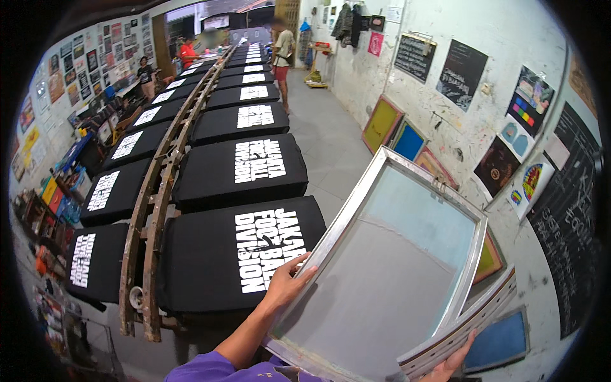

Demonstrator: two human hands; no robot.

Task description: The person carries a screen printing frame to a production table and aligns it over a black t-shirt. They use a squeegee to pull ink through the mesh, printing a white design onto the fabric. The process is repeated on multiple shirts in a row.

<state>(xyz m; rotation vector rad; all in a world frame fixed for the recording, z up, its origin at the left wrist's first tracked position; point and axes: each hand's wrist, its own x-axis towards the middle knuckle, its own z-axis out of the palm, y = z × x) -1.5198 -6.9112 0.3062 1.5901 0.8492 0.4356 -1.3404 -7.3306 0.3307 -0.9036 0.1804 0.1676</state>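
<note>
This is looking like a screen-printing workshop. The left hand (285, 285) is steadying a framed mesh screen (382, 280), its lower right corner lying near the right hand (453, 363). Ahead and left of the hands, long rows of black fabric-covered boards (203, 254) are carrying repeated white lettering (261, 159), with a worn wooden rail (149, 248) running between them. Right of the hands, coloured screen frames (383, 124) are leaning against a marked wall (356, 70). Far beyond the hands, a person (282, 51) is standing beside the rows.
</note>
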